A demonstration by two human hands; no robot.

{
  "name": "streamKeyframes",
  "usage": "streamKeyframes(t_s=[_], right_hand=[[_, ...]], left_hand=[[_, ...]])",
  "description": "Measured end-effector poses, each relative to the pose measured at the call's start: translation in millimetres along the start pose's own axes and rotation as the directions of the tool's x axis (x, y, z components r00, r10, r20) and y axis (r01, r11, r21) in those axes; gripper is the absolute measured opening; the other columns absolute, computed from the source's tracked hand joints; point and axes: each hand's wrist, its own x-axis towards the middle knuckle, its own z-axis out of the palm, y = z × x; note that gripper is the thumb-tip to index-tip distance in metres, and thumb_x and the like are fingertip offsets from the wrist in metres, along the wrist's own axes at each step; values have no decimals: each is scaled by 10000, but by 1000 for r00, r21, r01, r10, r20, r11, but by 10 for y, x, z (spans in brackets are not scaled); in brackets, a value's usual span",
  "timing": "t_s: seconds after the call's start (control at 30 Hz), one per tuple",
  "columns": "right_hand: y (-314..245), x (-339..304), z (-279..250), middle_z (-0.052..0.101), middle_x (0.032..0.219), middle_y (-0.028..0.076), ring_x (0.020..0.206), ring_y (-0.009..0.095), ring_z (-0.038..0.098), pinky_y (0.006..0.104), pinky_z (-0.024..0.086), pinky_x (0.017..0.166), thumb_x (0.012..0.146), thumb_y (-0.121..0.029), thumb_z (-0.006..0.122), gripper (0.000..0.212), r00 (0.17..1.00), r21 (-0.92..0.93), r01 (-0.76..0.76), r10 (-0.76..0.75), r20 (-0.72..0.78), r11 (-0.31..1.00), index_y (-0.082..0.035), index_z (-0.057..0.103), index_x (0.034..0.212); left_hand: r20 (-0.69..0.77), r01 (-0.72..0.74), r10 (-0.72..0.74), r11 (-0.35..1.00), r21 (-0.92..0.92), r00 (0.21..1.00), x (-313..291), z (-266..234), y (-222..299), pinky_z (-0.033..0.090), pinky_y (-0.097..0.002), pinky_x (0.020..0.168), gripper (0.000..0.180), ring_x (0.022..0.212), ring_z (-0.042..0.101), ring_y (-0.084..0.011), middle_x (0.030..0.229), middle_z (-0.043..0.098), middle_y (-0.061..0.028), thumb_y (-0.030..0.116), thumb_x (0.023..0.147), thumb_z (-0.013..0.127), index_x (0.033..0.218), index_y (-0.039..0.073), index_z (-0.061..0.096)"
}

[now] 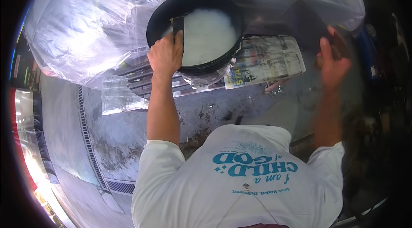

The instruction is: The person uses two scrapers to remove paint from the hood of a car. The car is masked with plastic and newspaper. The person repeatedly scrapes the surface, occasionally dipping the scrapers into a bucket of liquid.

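My left hand (165, 55) is closed on a dark, flat rectangular piece (178, 25) with a thin brownish edge, its kind unclear. It holds the piece upright at the near left rim of a round black basin (156, 18). Cloudy white liquid (210, 37) stands in the basin. Off to the right, my right hand (334, 65) is raised and smeared by motion, thumb and forefinger pointing away from me. Beyond its fingertips shows a blurred dark, flat shape (304, 19); whether the hand touches it I cannot tell.
Clear plastic sheeting (98, 17) drapes across the far side. Beneath the basin is a slatted dark surface (139, 73), with folded newspaper (270, 58) to the right. The concrete floor (124, 129) has a drain grate (88, 135) at left. Dark clutter (373, 56) fills the right edge.
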Motion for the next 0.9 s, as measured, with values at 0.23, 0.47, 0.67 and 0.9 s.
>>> streamKeyframes(t_s=[0.23,0.47,0.67,0.9], right_hand=[[-440,1235,217,773,1207,67,1086,146,712,304,585,956,1011,-10,732,240,934,-24,75,-62,352,997,-26,767,1247],[327,1883,1179,767,1071,110,883,287,753,353,615,779,895,-13,762,360,373,290,761,-757,537,581,-96,768,1245],[856,1718,2531,739,968,35,878,236,757,362,636,671,844,-77,751,339,373,577,689,-897,237,439,-141,735,1177],[962,1391,3257,698,875,-28,799,170,717,341,606,663,909,-199,690,131,213,680,634,-928,304,368,-185,720,1036]], left_hand=[[47,10,-14,997,80,999,77,-29,58,547,-589,880,534,946,731,-509,936,760,-288,492,1080,513,984,33,768],[58,127,-119,979,-161,991,15,-75,104,514,-559,924,570,1033,698,-517,1022,741,-314,551,1078,541,1140,28,757],[153,424,-442,895,134,884,-121,127,620,494,-567,959,559,1083,700,-489,1037,761,-283,528,1068,555,1191,16,741],[112,506,-553,813,290,825,-92,153,707,478,-552,933,526,1007,686,-463,965,762,-235,532,1054,574,1049,57,800]])
